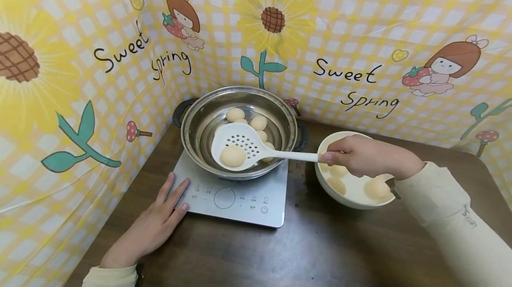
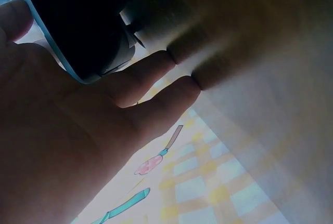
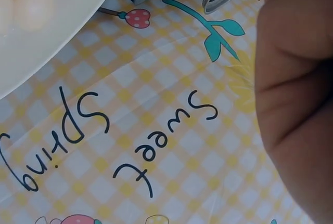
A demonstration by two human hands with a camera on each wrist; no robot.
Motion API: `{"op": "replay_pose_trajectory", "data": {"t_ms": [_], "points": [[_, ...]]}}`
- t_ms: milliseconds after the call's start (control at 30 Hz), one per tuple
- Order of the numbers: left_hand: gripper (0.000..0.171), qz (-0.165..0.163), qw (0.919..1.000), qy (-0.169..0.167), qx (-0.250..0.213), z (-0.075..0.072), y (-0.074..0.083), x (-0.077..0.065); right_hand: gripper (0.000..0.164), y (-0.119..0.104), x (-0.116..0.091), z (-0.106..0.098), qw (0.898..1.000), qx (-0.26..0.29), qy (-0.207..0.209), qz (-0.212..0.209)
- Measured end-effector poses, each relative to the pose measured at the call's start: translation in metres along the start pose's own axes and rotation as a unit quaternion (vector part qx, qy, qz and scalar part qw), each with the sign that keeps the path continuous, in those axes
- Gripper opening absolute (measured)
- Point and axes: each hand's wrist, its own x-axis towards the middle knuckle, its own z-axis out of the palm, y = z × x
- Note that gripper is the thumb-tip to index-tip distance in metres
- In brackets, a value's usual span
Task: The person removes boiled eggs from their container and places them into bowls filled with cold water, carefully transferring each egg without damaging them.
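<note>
My right hand (image 1: 368,156) grips the handle of a white slotted skimmer (image 1: 219,139). One egg (image 1: 233,156) lies in the skimmer's head, which is over the steel pot (image 1: 188,138). Behind and below it, several more eggs (image 1: 235,115) show in the pot, partly covered by the skimmer. My left hand (image 1: 154,222) rests at the front left corner of the induction cooker (image 1: 248,216), fingers extended. In the left wrist view, the fingers (image 2: 171,99) reach beside the cooker's dark underside. Below my right hand stands a white bowl (image 1: 356,206) with several eggs (image 1: 337,185).
The pot sits on the cooker and has dark side handles (image 1: 302,137). Water drops dot the brown table (image 1: 320,251) between cooker and bowl. A yellow checked cloth (image 1: 344,16) with flowers and "Sweet Spring" lettering rises behind and along the left.
</note>
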Motion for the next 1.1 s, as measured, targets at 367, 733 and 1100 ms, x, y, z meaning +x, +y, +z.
{"op": "replay_pose_trajectory", "data": {"t_ms": [367, 733, 1100], "points": [[0.062, 0.002, 1.0000, -0.006, -0.004, 0.000, 0.001, 0.001, 0.028, 0.013, -0.022, -0.009, 0.999, 0.038, 0.006, 0.038], [0.062, 0.008, 1.0000, -0.003, -0.004, 0.001, 0.000, 0.002, 0.030, 0.041, -0.060, -0.019, 0.993, 0.086, 0.041, 0.073], [0.063, 0.002, 0.9999, -0.008, -0.007, 0.002, 0.001, 0.002, 0.036, 0.073, -0.092, -0.029, 0.992, 0.068, 0.067, 0.081]]}}
